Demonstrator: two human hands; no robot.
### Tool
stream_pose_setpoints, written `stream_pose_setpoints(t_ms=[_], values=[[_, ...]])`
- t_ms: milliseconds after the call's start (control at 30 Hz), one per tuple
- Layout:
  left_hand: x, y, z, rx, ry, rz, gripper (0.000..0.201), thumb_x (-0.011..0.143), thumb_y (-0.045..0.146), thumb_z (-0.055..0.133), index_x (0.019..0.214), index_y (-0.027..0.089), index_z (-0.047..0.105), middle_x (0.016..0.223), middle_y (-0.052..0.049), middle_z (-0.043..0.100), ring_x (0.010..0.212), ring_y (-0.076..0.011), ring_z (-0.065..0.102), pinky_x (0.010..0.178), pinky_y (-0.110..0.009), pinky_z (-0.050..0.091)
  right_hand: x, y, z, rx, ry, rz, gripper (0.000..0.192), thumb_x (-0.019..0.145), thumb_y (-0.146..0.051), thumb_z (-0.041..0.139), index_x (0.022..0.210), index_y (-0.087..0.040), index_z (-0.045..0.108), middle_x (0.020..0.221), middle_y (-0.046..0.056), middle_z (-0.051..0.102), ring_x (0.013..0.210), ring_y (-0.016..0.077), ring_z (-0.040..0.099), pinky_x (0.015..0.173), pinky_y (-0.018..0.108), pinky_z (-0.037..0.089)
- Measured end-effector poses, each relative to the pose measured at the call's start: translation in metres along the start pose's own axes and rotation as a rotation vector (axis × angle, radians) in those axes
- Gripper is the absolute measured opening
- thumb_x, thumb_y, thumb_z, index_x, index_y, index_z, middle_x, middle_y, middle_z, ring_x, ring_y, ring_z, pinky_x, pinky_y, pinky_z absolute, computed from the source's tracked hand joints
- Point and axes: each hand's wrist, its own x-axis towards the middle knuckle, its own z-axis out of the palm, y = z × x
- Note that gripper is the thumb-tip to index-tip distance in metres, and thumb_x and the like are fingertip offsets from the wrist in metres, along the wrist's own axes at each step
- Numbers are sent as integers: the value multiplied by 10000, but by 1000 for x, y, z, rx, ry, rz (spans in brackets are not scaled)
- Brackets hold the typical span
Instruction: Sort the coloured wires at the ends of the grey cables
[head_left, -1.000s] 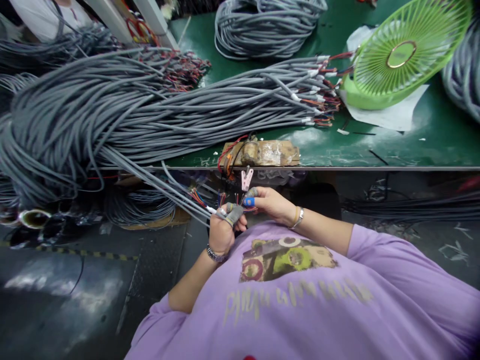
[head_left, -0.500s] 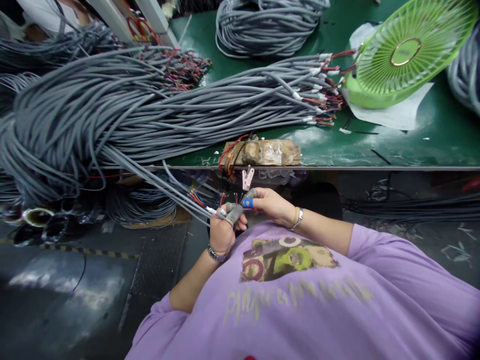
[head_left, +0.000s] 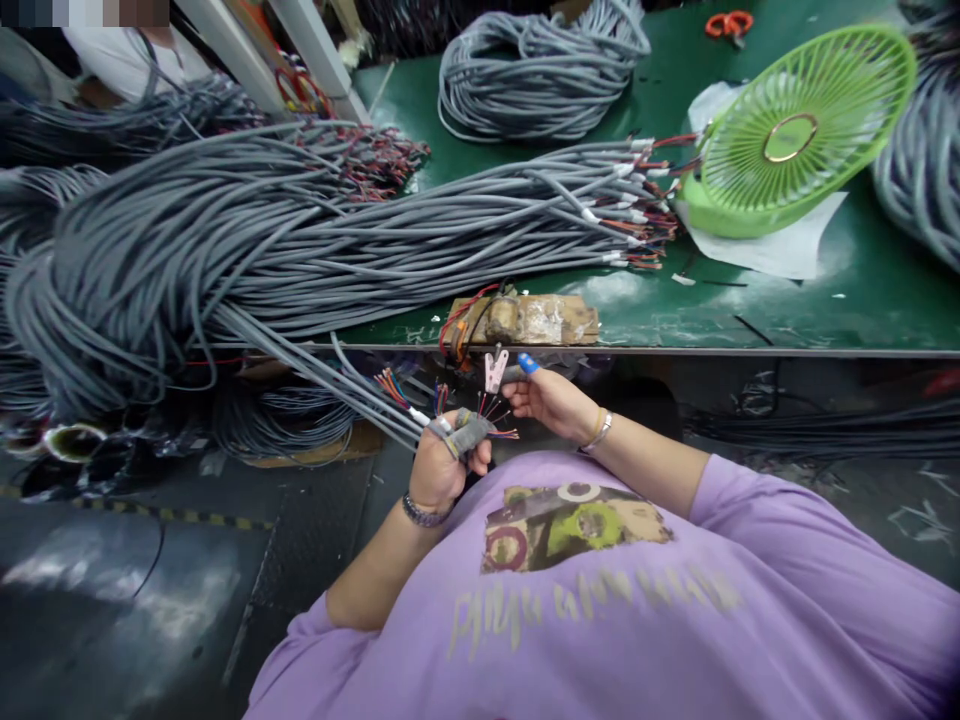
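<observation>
Below the bench edge, left hand is fisted round a grey cable, its stripped coloured wires fanning out past taped fingertips. Right hand is part curled, blue-taped finger up near a small pink clip hanging at the table lip; can't tell whether it pinches a wire (too small to see). Cable runs up-left into the big grey bundle. 1 green fan stands at rt; a taped wooden block sits at the edge.
</observation>
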Motion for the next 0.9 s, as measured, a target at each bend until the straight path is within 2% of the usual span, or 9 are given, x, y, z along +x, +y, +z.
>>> stream_pose_setpoints(t_ms=[133, 300, 667, 900], values=[[7, 7, 4, 12, -90, -55, 356, 634, 458, 761, 631, 155, 575, 450, 13, 585, 306, -76, 461, 308, -178, 348, 10, -9, 9, 8, -125, 49, 441, 815, -581, 616, 825, -142, 664, 733, 33, 633, 612, 99, 542, 556, 201, 455], [17, 7, 7, -26, -106, -54, 347, 646, 444, 760, 633, 154, 568, 454, 14, 585, 306, -75, 464, 310, -172, 354, 12, -8, 16, 86, -182, 6, 399, 797, -547, 668, 806, -148, 664, 684, 13, 619, 613, 103, 540, 579, 212, 464], [21, -1, 3, -35, -107, -46, 262, 707, 380, 720, 678, 138, 624, 457, 12, 586, 319, -73, 471, 323, -170, 345, 18, -5, 24, 246, -46, 6, 304, 765, -448, 745, 768, -153, 674, 660, -4, 629, 606, 88, 547, 570, 189, 452], [18, -3, 3, -25, -109, -74, 292, 687, 394, 722, 628, 154, 567, 448, 13, 583, 310, -77, 463, 320, -176, 350, 19, -2, 23, 264, -72, -4, 336, 791, -493, 707, 805, -158, 684, 658, -2, 623, 610, 93, 539, 572, 197, 461]])
